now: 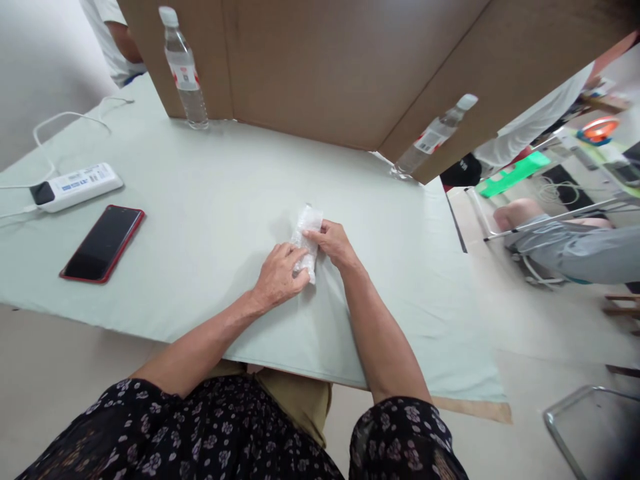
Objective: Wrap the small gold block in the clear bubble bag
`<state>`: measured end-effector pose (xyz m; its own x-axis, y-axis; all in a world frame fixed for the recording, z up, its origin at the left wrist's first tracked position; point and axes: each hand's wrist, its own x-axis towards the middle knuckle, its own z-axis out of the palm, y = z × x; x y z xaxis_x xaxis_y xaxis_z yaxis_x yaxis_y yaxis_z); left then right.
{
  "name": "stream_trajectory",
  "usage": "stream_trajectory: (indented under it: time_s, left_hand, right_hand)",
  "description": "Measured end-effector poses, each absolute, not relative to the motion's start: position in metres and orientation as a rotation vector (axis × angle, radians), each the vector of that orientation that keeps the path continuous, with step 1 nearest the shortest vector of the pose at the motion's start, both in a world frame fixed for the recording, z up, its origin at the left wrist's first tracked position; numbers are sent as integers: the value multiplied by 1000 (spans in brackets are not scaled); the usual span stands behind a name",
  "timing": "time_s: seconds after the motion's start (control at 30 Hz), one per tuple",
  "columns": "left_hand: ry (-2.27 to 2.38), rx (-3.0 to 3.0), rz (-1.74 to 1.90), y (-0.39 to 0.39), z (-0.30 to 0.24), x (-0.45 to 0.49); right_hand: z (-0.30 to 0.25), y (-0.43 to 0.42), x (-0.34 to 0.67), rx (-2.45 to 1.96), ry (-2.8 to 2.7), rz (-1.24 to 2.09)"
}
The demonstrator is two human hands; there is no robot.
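Observation:
A narrow bundle of bubble wrap [311, 220] lies at a slight tilt on the pale green tablecloth, between my two hands. What is inside it, if anything, does not show. My left hand [281, 275] grips its lower left part, with the thumb near the bottom end and the fingers across the side. From the right, my right hand [336, 241] pinches the upper part, thumb on top and fingers along the far edge.
A red-cased phone [103, 243] and a white power strip [80, 187] with cables lie at left. Two water bottles [186, 77] [435, 137] stand before a brown cardboard screen [300, 67]. Other people are partly visible behind the screen and at right. The table's front edge [300, 375] is close to my body.

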<state>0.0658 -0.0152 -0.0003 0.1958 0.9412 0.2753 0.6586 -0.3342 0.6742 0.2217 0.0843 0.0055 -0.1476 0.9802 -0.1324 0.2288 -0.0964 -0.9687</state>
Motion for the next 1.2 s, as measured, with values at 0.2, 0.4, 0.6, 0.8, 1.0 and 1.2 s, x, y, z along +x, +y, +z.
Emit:
stream_trajectory:
  time_s: [0.2, 0.4, 0.6, 0.8, 1.0, 1.2]
  left_hand:
    - [1598, 1912, 1161, -15, -9, 68]
    - [1548, 1910, 1067, -11, -13, 62]
    - [1387, 1883, 976, -7, -9, 48]
    - [1311, 1892, 976, -4, -5, 44]
    - [1178, 1737, 858, -8, 13, 43]
    - [1134, 1555, 764, -10, 19, 42]
  right_hand:
    - [13, 48, 227, -1167, -1696, 949]
    - [10, 3, 240, -1027, -2162, 438]
    - [-1, -11, 248, -932, -2285, 292]
    - [-12, -7, 242, -1052, -2229, 298]
    - [8, 4, 237, -1217, -1871, 1038]
    - [9, 2, 233, -1306, -1750, 1162]
